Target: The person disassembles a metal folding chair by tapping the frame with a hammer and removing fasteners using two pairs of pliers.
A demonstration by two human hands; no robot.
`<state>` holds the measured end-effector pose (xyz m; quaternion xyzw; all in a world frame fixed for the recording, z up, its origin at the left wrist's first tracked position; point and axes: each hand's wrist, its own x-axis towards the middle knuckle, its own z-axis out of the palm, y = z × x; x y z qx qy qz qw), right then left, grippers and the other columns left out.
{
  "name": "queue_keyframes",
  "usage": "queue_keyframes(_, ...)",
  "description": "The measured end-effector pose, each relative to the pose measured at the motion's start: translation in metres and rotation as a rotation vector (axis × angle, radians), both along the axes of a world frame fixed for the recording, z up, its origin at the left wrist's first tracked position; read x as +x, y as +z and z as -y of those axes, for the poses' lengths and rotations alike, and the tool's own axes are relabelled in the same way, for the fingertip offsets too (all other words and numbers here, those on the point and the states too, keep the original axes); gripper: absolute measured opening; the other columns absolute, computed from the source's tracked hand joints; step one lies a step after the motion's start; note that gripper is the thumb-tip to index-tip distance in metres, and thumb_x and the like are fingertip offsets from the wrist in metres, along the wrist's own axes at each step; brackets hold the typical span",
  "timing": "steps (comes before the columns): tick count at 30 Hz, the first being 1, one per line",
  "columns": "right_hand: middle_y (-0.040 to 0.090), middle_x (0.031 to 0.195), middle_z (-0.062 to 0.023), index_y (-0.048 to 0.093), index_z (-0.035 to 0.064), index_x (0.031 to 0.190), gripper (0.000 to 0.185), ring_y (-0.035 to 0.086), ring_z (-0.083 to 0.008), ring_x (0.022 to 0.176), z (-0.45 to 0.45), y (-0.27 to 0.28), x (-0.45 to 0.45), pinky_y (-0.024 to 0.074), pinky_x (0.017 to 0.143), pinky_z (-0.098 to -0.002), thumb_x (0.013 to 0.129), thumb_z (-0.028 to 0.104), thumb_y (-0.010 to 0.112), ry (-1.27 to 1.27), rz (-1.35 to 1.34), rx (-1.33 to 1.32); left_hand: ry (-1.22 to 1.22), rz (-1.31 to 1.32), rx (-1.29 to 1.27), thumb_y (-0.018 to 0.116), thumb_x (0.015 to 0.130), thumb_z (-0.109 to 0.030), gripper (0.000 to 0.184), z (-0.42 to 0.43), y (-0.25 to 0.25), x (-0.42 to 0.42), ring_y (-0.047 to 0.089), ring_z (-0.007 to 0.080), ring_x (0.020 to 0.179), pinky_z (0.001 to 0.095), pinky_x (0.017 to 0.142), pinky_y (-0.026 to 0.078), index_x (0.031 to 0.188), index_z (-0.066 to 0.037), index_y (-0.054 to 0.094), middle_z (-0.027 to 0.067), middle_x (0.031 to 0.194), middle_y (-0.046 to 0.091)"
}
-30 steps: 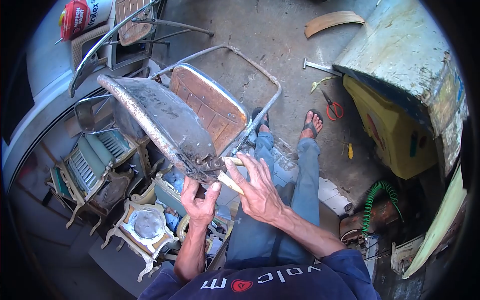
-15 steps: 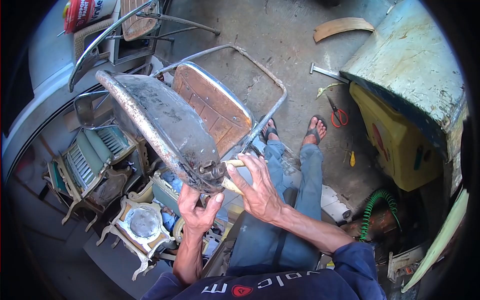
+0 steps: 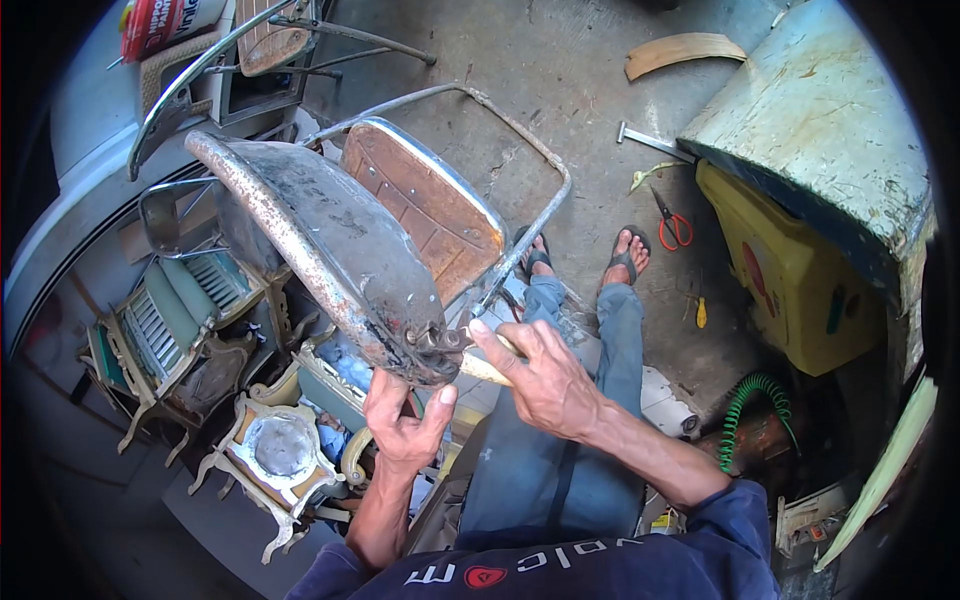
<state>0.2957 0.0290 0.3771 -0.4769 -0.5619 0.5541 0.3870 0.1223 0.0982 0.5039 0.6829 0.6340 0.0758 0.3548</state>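
Note:
A worn folding chair lies tipped before me, its grey backrest shell [image 3: 340,215] edged by a rusty metal tube [image 3: 270,235]. Its brown ribbed panel [image 3: 425,205] shows beyond the shell. My left hand [image 3: 405,425] grips the shell's lower corner from below, thumb up and fingertips partly hidden behind the edge. In my closed right hand [image 3: 550,385] are pliers with cream handles [image 3: 487,369]. Their jaws are at the corner of the shell, by some torn, dark material; what they grip is too small to tell.
Orange-handled scissors [image 3: 676,230] and a yellow-handled screwdriver [image 3: 702,314] lie on the floor right of my feet. A green coiled hose [image 3: 745,410] sits further right, below a yellow container [image 3: 770,270]. Ornate small chairs [image 3: 275,450] crowd the left, with another folding chair [image 3: 275,45] behind.
My right hand has shifted slightly right and down, and the plier handles have swung with it. The left hand keeps its hold on the chair corner.

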Motion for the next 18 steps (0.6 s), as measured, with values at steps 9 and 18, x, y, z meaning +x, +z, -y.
queue_keyframes(9,0.055,0.128,-0.0336,0.03,-0.0039,0.162,0.076,0.061,-0.0512,0.111,-0.034,0.05,0.06,0.0514,0.095,-0.053,0.092,0.0,0.062,0.236,-0.233,-0.22,0.121,-0.12,0.188,0.074,0.09,-0.003,0.031,0.021,-0.016,0.029,0.066,0.027,0.091,0.0351,0.08,0.052,0.117,0.011,0.067,0.0181,0.108,0.067)
queue_keyframes(18,0.062,0.108,-0.0366,0.031,-0.0152,0.155,0.069,0.066,-0.0525,0.096,-0.08,0.102,0.085,0.0522,0.09,-0.0513,0.097,0.005,0.06,0.474,-0.095,-0.446,0.194,0.081,0.104,0.073,0.089,-0.002,0.031,0.012,-0.013,0.028,0.065,0.0249,0.099,0.0367,0.088,0.052,0.118,0.008,0.071,0.0161,0.113,0.067)
